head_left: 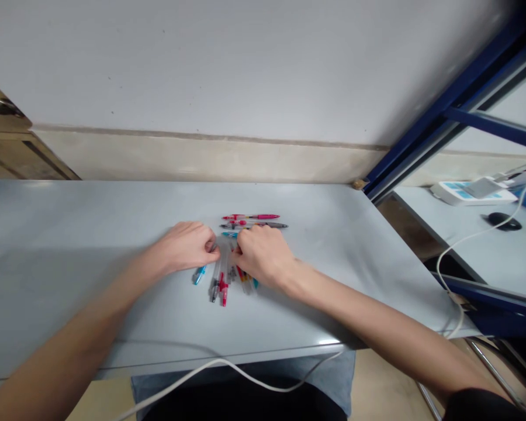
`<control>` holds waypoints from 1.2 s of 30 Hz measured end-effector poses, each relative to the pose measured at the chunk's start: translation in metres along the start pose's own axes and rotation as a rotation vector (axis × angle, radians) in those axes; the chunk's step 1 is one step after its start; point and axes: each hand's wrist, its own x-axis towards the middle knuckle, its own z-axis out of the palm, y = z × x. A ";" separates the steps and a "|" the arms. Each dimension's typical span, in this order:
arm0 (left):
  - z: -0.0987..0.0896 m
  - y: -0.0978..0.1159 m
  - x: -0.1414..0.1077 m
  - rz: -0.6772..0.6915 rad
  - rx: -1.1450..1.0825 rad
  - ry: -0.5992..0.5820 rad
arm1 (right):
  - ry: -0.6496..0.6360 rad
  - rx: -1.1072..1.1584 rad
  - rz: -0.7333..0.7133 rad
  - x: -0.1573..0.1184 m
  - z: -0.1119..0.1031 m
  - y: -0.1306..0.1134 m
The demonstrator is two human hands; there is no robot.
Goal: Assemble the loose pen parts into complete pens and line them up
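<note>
Loose pen parts lie on the grey table between my hands. My left hand (190,245) is closed in a pinch around a clear pen barrel with a blue end (199,275), which slants out below the fingers. My right hand (265,254) is closed too, over the right side of the pile, and whatever its fingertips hold is hidden. Between them are a clear barrel with a red end (223,286) and one with a black end (214,290). Behind the right hand, a red pen piece (267,216) and a dark grey one (274,225) lie crosswise, near a blue piece (229,234).
The grey table (92,216) backs onto a wall (228,70). A white cable (228,363) loops across my lap and up at the right. Beyond a blue frame (421,128), another table carries a white keypad device (469,192) and a black mouse (504,221).
</note>
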 end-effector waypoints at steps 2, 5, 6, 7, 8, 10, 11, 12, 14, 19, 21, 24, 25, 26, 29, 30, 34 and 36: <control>-0.002 -0.002 0.000 0.011 -0.010 0.024 | 0.050 0.080 -0.004 -0.003 -0.009 0.010; -0.009 -0.007 -0.003 0.002 -0.046 0.215 | 0.120 0.382 -0.066 -0.007 -0.018 0.033; -0.011 -0.009 -0.004 -0.008 -0.064 0.317 | 0.135 0.525 -0.085 -0.008 -0.018 0.042; -0.013 -0.010 -0.005 -0.017 -0.081 0.426 | 0.135 0.679 -0.082 -0.008 -0.017 0.051; -0.013 -0.010 -0.007 -0.014 -0.092 0.519 | 0.126 0.827 -0.069 -0.008 -0.014 0.059; -0.011 -0.008 -0.008 0.036 -0.092 0.656 | 0.110 1.086 -0.031 -0.007 -0.006 0.072; -0.008 -0.007 -0.007 0.083 -0.083 0.692 | 0.100 1.191 -0.015 -0.007 -0.002 0.076; -0.005 -0.005 -0.007 0.138 -0.069 0.720 | 0.091 1.281 -0.003 -0.008 0.002 0.079; 0.001 -0.001 -0.005 0.244 -0.039 0.771 | 0.080 1.416 0.010 -0.008 0.008 0.080; 0.012 0.004 0.000 0.405 -0.094 0.861 | 0.115 1.621 0.033 -0.009 0.015 0.076; 0.014 0.006 0.000 0.440 -0.150 0.850 | 0.124 1.681 0.035 -0.007 0.018 0.078; 0.016 0.010 -0.001 0.468 -0.222 0.782 | 0.169 1.722 0.023 -0.003 0.023 0.082; 0.016 0.011 -0.002 0.472 -0.234 0.757 | 0.186 1.725 0.023 -0.002 0.024 0.083; 0.017 0.013 -0.002 0.478 -0.239 0.736 | 0.201 1.727 0.023 -0.001 0.025 0.084; 0.019 0.015 -0.002 0.507 -0.211 0.699 | 0.223 1.738 0.016 -0.001 0.025 0.082; 0.019 0.015 -0.001 0.519 -0.199 0.696 | 0.227 1.742 0.011 -0.002 0.025 0.081; 0.021 0.014 -0.001 0.549 -0.186 0.674 | 0.295 1.718 0.003 -0.003 0.024 0.080; 0.021 0.015 -0.001 0.549 -0.193 0.653 | 0.339 1.682 0.018 -0.003 0.024 0.081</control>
